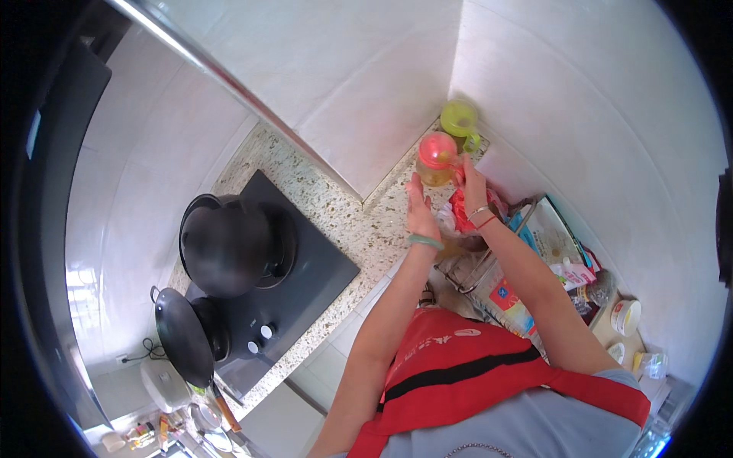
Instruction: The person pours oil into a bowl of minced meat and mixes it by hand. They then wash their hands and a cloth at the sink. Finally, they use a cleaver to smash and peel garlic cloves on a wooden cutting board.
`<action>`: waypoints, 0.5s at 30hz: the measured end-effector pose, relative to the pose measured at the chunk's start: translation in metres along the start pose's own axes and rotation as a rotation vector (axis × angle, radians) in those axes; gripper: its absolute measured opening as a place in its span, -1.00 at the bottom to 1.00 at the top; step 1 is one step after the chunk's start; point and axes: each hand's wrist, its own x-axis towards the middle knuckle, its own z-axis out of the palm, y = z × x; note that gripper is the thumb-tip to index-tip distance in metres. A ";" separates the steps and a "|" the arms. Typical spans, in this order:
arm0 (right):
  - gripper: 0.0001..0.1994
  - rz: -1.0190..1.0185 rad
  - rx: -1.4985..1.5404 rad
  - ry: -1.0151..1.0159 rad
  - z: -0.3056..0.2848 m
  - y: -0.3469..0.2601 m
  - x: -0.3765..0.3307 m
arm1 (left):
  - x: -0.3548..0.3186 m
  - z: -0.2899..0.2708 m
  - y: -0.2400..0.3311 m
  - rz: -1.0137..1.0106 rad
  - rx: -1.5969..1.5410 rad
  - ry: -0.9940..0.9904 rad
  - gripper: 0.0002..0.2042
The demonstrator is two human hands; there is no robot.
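Note:
A clear jug with a red lid (437, 149) and some yellowish liquid in its lower part stands on the speckled counter near the corner. My right hand (473, 189) is at its right side, fingers closed around what looks like its handle; the grip is partly hidden. My left hand (419, 210), fingers stretched out, is just in front of the jug's lower side; I cannot tell whether it touches. Behind stands a green-lidded jug (458, 117) with a green handle. A red plastic bag (459, 210) lies between and below my hands.
To the left, a dark pot (225, 248) and a wok (183, 336) with a wooden handle sit on a black stove (305, 275). A metal rack (477, 276) with packages and papers is at the right. Tiled walls (534, 91) enclose the corner.

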 end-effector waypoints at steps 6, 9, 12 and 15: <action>-0.55 -0.035 0.084 -0.024 -0.007 0.006 0.004 | -0.006 0.007 0.009 -0.019 -0.008 0.009 -0.21; -0.61 -0.048 0.070 0.002 -0.008 0.007 -0.002 | -0.015 0.004 0.015 -0.032 -0.053 0.003 -0.22; -0.65 -0.007 0.172 0.080 -0.011 0.002 -0.016 | -0.029 -0.004 0.021 -0.042 -0.109 0.004 -0.23; -0.71 0.074 0.206 0.198 -0.017 -0.004 -0.048 | -0.051 -0.017 0.029 -0.062 -0.137 0.000 -0.26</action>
